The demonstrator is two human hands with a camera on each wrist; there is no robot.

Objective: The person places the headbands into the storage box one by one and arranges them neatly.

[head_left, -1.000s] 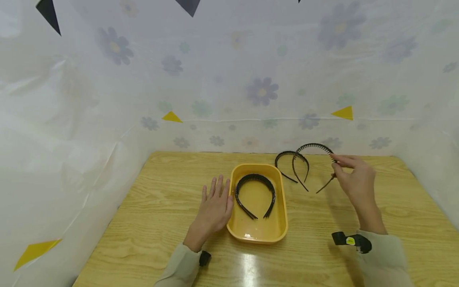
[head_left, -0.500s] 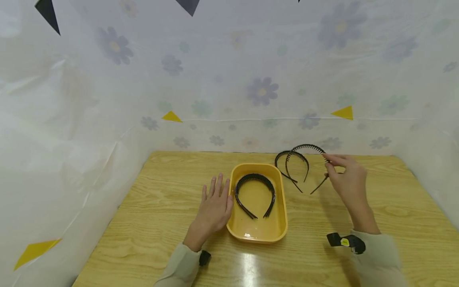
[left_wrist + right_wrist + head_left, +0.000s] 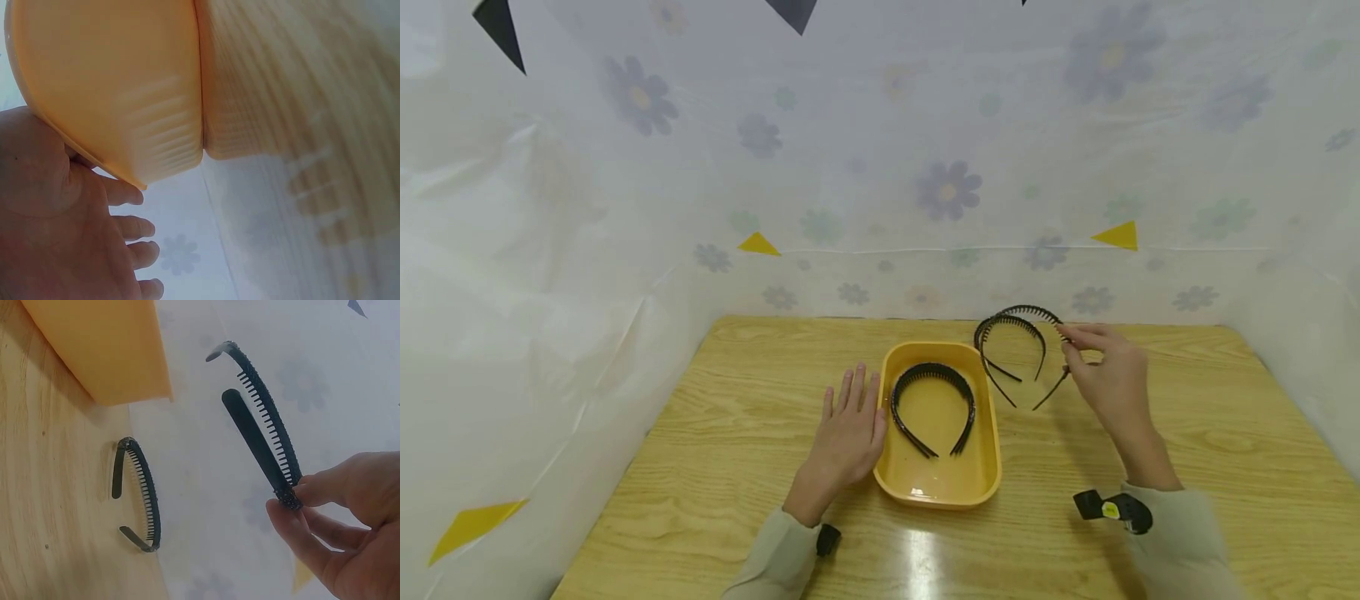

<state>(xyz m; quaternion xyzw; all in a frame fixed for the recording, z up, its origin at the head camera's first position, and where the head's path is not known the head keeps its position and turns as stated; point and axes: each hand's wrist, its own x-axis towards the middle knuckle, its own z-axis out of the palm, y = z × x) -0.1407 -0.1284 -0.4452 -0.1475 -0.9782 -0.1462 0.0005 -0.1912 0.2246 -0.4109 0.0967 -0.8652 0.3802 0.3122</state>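
Observation:
A black toothed headband (image 3: 270, 425) is pinched between the thumb and fingers of my right hand (image 3: 1108, 375), raised off the table to the right of the yellow tub (image 3: 936, 492). In the head view it overlaps a second black headband (image 3: 150, 494) that lies on the table behind the tub's right corner. Inside the tub several black headbands (image 3: 934, 372) are nested together. My left hand (image 3: 844, 429) lies with straight fingers along the tub's left side, its thumb at the rim; the left wrist view shows the palm (image 3: 69, 231) against the tub's wall (image 3: 112, 75).
The wooden table (image 3: 737, 400) runs back to a white sheet (image 3: 850, 167) printed with flowers, which also closes in the sides. Yellow triangles (image 3: 1116, 236) mark the back sheet. A black strap camera (image 3: 1112, 508) sits on the right wrist.
My right hand has moved left with the pinched headband, which has come closer to the tub and over the headband on the table. My left hand and the tub have stayed put.

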